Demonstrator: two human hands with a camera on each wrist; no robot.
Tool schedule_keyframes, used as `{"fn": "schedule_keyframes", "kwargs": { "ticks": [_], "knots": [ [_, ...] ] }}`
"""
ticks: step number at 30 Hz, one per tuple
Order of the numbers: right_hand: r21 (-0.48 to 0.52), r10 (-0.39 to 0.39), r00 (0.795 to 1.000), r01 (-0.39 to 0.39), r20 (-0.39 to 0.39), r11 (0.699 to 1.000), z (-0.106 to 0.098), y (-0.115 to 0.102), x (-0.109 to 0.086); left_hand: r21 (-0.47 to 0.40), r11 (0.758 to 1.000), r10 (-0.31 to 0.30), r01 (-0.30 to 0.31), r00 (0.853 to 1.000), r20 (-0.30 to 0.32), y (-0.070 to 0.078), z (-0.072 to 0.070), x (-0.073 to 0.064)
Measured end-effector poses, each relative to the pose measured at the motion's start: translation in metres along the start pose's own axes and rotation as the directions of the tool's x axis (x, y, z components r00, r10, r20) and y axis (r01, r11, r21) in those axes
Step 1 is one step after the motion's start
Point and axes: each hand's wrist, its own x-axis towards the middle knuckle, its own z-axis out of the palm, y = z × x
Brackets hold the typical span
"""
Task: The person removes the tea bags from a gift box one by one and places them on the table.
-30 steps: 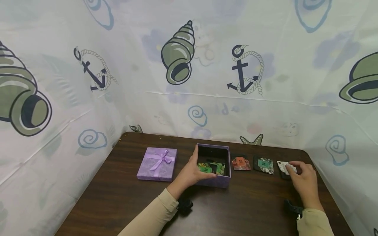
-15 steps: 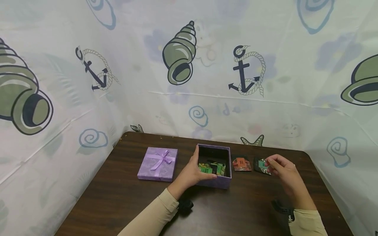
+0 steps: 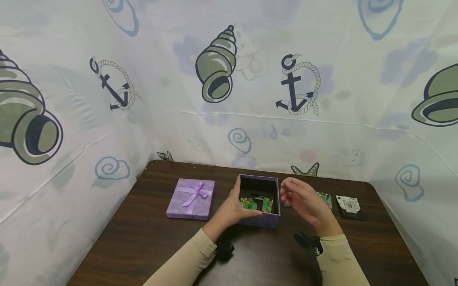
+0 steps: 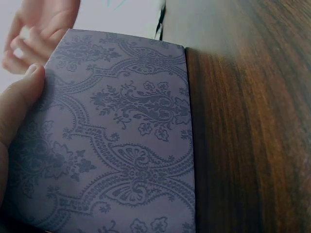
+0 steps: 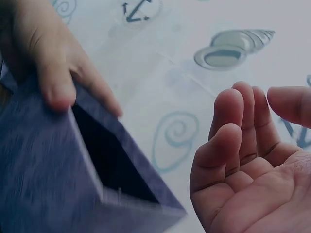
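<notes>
My left hand (image 3: 230, 208) holds the purple gift box (image 3: 258, 221), its thumb on the front rim and its fingers along the left side. The box stands open, with small green packets (image 3: 265, 204) inside. Just right of its rim is my right hand (image 3: 304, 200); the right wrist view shows its fingers loosely bent, the thumb apart, and nothing held. Behind that hand a red packet is nearly hidden, and a green packet (image 3: 325, 198) is partly covered. Farther right lies a white-and-black packet (image 3: 348, 205).
The box's purple lid (image 3: 191, 198), with a ribbon bow, lies on the dark wooden table (image 3: 143, 234) to the left. A patterned cloth (image 3: 161, 87) with shells and anchors stands behind and at the sides of the table.
My right hand has left the white-and-black packet at the far right and moved left to beside the box. That packet stays on the table. My left hand keeps its hold.
</notes>
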Motion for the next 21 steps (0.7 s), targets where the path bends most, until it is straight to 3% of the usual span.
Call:
{"fn": "schedule_keyframes", "kwargs": {
  "ticks": [6, 14, 18, 21],
  "knots": [
    [-0.031, 0.063, 0.997, -0.064, -0.033, 0.997, 0.022, 0.001, 0.033, -0.009, 1.000, -0.001, 0.001, 1.000, 0.004, -0.001, -0.001, 0.000],
    [-0.047, 0.139, 0.989, -0.142, -0.057, 0.989, 0.030, 0.013, 0.061, -0.015, 1.000, 0.013, -0.013, 1.000, 0.003, -0.003, 0.000, 0.002],
    [-0.030, 0.199, 0.977, -0.202, -0.076, 0.979, 0.032, 0.014, 0.071, -0.033, 0.999, 0.022, -0.022, 1.000, 0.004, -0.003, 0.000, 0.002],
    [-0.027, 0.269, 0.957, -0.273, -0.109, 0.962, 0.034, 0.012, 0.079, -0.044, 0.999, 0.030, -0.030, 1.000, -0.001, -0.002, 0.000, 0.002]
  ]
}}
